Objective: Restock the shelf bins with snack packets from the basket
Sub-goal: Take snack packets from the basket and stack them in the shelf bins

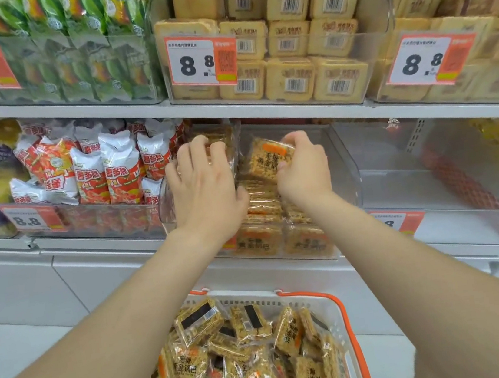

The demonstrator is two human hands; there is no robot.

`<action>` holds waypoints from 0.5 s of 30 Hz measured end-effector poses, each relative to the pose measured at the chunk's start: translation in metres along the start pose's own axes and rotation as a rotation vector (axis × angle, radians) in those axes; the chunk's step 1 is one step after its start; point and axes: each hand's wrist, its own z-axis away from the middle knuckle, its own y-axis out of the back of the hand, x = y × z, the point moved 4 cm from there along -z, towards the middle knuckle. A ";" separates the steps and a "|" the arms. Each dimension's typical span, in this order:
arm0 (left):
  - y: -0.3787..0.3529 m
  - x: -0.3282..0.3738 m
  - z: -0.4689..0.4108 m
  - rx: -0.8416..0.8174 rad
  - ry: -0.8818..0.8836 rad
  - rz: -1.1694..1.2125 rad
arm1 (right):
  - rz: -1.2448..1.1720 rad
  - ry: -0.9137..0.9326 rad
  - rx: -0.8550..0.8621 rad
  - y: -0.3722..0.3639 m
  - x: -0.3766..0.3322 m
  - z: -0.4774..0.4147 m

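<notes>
Basket (348, 309) with the orange handle is right under the arms, heaped with loose packets (232, 359) of the golden crunchy snack, lying every which way. Up on the middle shelf, both hands are inside the see-through bin (344, 160), close together but not touching. Left hand (207, 191) has its fingers curled over the top of an upright packet (219, 137) at the back left of the bin. Right hand (302, 169) pinches a tilted packet (266, 161) by its right edge, orange label facing out, just above the stacked packets (263, 206) already filling the front of the bin. The hands and wrists cover a good part of that stack, so I can't tell how deep it goes. Next door on the left is a bin of red-and-white bags (119, 171), and on the right another clear bin (431, 184). Shelf above has tan blocks (290, 78) with barcodes, green packs (90, 51) and an 8.8 price tag (203, 61).
</notes>
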 end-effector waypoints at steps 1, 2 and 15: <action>-0.006 0.000 -0.002 -0.003 0.002 -0.018 | 0.048 -0.005 -0.004 -0.006 0.000 -0.011; -0.011 0.001 -0.005 -0.003 -0.004 -0.036 | 0.092 -0.012 -0.012 -0.012 0.002 -0.021; -0.051 -0.012 -0.026 0.020 -0.041 -0.122 | 0.076 0.028 0.010 -0.070 0.028 -0.112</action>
